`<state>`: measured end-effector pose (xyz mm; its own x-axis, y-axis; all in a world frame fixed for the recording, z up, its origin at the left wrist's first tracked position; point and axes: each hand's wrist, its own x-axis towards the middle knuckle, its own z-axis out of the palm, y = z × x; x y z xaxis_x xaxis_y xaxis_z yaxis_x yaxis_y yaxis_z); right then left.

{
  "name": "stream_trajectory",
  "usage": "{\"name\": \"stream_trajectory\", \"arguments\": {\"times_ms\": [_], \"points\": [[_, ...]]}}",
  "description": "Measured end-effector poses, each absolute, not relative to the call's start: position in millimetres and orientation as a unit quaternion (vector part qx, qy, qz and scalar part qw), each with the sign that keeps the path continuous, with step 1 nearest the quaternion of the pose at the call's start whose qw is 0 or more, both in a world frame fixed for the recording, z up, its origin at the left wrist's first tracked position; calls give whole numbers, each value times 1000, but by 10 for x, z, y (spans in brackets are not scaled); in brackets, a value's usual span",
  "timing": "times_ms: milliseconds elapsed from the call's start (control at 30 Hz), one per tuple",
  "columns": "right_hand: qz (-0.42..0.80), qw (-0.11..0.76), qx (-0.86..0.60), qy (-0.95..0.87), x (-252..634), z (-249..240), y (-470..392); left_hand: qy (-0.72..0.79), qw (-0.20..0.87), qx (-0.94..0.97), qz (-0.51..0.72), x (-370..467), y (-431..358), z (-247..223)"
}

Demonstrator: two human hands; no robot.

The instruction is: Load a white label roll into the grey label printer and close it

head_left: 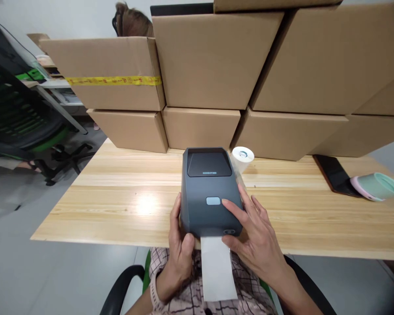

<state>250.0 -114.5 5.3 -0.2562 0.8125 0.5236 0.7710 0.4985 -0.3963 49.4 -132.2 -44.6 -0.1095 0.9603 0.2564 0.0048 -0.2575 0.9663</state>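
A dark grey label printer [203,216] sits at the table's front edge, its dark window facing up. From its front slot a white paper strip [217,271] hangs down over my lap. My left hand [180,251] grips the printer's left side, thumb at the front corner. My right hand [256,232] holds the right side, with the index fingertip beside the light blue button [213,201] and the thumb at the front edge near the paper. Behind the printer's right side stands a white paper roll [242,157].
Stacked cardboard boxes [213,61] wall off the table's back. On the wooden table [118,197], a phone [335,175] lies at the right beside a mint-green cup [377,186] on its side. An office chair [22,118] stands at the left. Another person's head [134,22] shows behind the boxes.
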Motion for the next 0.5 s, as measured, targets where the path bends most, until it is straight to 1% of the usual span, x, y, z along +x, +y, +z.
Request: {"name": "stream_trajectory", "arguments": {"times_ms": [100, 200, 267, 400, 500], "points": [[65, 371, -500, -780, 2518, 122, -1185, 452, 386, 541, 595, 468, -1261, -348], [80, 388, -496, -773, 2539, 338, -1126, 432, 349, 561, 614, 409, -1082, -179], [63, 385, -488, -781, 2569, 547, -997, 405, 326, 582, 625, 344, -897, -27], [1, 377, -457, -806, 2638, 984, -538, 385, 292, 635, 603, 204, -440, 265], [-2, 392, -458, -798, 2667, 1198, -104, 395, 294, 635, 595, 162, -108, 338]]}}
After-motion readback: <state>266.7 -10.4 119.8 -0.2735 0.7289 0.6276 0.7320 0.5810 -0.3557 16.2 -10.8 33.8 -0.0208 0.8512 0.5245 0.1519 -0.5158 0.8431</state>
